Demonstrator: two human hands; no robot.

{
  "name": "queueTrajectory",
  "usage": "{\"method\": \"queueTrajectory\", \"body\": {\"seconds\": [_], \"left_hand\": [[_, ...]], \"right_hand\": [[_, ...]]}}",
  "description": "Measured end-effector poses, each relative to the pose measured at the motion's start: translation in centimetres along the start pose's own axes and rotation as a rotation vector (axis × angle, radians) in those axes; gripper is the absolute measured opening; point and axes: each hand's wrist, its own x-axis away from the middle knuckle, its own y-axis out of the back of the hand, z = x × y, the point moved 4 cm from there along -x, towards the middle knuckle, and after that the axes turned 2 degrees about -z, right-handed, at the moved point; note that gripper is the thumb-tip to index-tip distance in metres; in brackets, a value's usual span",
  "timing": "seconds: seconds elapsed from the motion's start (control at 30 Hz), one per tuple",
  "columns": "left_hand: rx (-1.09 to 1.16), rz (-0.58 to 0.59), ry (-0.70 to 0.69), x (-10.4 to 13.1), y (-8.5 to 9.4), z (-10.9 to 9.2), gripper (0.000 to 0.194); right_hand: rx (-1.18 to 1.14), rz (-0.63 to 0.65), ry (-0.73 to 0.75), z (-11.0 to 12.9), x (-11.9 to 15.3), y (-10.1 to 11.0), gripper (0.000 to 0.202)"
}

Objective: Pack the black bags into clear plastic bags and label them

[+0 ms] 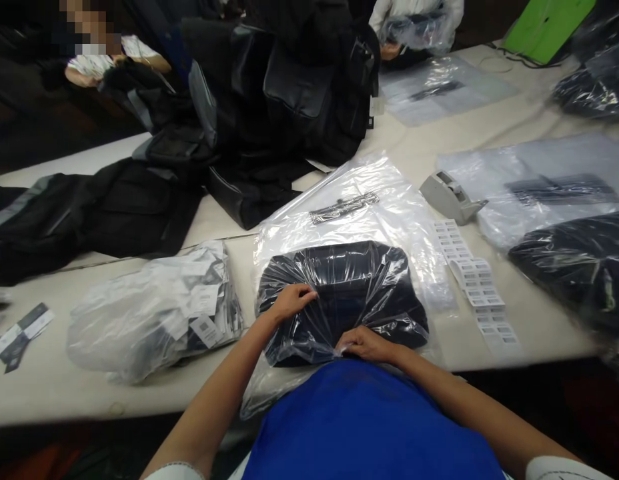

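A folded black garment or bag (339, 297) lies inside a clear plastic bag (334, 263) on the table in front of me. My right hand (367, 344) grips gathered plastic at the near edge, and creases fan out from there. Above the middle-left of the package is my left hand (291, 301), thumb and fingers pinched together. Whatever it may hold is too small to make out. Beneath the package's far side lie flat clear plastic bags (384, 200) with dark printing.
To the left sits a plastic-wrapped bundle of tags (204, 300). Black goods (294, 87) are piled at the back. A grey label dispenser (449, 195) and a label strip (477, 287) are at right, beside a wrapped black package (579, 260). Two people work across the table (544, 327).
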Motion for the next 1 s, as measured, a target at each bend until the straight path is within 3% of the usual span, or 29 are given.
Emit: {"method": "queueTrajectory", "body": {"seconds": [0.17,0.3,0.43,0.6,0.73,0.87,0.93,1.0], "left_hand": [[-0.089,-0.196,0.028,2.8,-0.9,-2.9,0.025],[-0.355,-0.341,-0.176,5.6,-1.8,-4.7,0.043],[-0.542,-0.309,-0.113,9.1,-2.8,-2.3,0.059],[-0.611,-0.222,-0.095,13.8,-5.5,0.3,0.073],[-0.573,-0.198,-0.073,15.3,-7.1,1.0,0.088],[-0.542,-0.189,-0.065,16.1,-8.2,1.5,0.094],[-0.532,-0.196,-0.053,16.6,-9.0,1.7,0.095],[-0.536,-0.218,-0.052,17.2,-10.1,2.0,0.091]], "right_hand": [[0.012,0.085,-0.227,-2.5,0.4,-0.7,0.031],[0.007,0.132,-0.372,-2.8,-0.2,-0.3,0.032],[0.043,0.175,-0.485,-2.5,-0.3,-0.3,0.033],[0.162,0.161,-0.551,-1.7,-0.5,-0.8,0.027],[0.288,0.220,-0.445,1.1,0.7,-1.0,0.033],[0.521,0.305,-0.308,5.7,1.9,0.9,0.044],[0.668,0.239,-0.249,7.9,0.8,2.2,0.051],[0.758,0.075,-0.148,9.8,-1.8,2.9,0.047]]}}
